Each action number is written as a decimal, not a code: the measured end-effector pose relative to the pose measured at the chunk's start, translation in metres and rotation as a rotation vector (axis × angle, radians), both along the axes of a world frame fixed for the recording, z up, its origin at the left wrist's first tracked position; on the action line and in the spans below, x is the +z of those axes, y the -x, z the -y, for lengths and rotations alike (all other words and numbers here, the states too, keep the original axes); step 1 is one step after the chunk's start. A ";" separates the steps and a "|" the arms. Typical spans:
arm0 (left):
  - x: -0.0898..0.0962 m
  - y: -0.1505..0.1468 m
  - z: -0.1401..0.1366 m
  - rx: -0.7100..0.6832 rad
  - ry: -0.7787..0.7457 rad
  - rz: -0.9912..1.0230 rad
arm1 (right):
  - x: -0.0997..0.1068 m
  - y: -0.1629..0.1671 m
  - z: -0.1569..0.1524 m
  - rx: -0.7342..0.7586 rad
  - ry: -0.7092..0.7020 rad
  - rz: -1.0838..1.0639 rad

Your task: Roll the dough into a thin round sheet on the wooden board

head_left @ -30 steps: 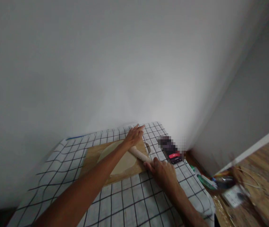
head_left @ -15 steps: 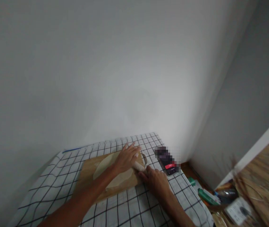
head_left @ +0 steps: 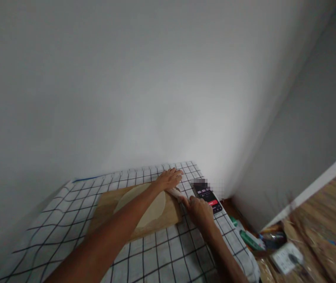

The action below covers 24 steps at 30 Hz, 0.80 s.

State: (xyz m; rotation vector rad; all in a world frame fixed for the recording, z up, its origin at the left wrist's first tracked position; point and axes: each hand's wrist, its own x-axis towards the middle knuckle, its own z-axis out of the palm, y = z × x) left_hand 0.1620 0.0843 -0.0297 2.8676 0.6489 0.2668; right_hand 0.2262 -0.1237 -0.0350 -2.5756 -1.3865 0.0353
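A flat, round sheet of dough [head_left: 153, 206] lies on a wooden board [head_left: 168, 220]. At the board's right end is a pale rolling pin [head_left: 174, 192], slanted and partly hidden by both hands. My left hand [head_left: 169, 179] rests over the pin's far end with its fingers stretched out. The near end is wrapped by the fingers of my right hand [head_left: 200, 212], just past the board's right edge. My left forearm crosses over the dough and hides part of it.
A phone [head_left: 207, 196] with a timer on its screen lies right of my right hand. Beneath everything is a white checked tablecloth [head_left: 147, 255]. A white wall rises behind the table. On the right, below the table, are packages [head_left: 252, 240] and a white box [head_left: 287, 257].
Both hands have moved with the rolling pin away from the dough, up and to the right. More of the dough's right edge shows. The view has shifted slightly.
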 end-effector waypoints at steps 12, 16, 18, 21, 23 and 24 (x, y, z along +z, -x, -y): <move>0.042 0.157 0.024 -0.014 -0.024 0.118 | 0.018 0.057 0.016 0.199 -0.134 -0.048; 0.013 0.239 0.050 0.061 -0.169 0.038 | 0.014 0.099 0.010 0.345 -0.149 -0.094; -0.003 0.254 0.055 0.116 -0.205 0.018 | 0.011 0.110 0.005 0.376 -0.138 -0.090; -0.019 0.250 0.052 0.162 -0.267 0.040 | 0.007 0.114 0.000 0.365 -0.183 -0.008; -0.023 0.238 0.046 0.168 -0.306 0.082 | 0.007 0.111 -0.004 0.345 -0.243 0.054; -0.024 0.231 0.042 0.169 -0.318 0.101 | 0.007 0.108 -0.007 0.335 -0.265 0.074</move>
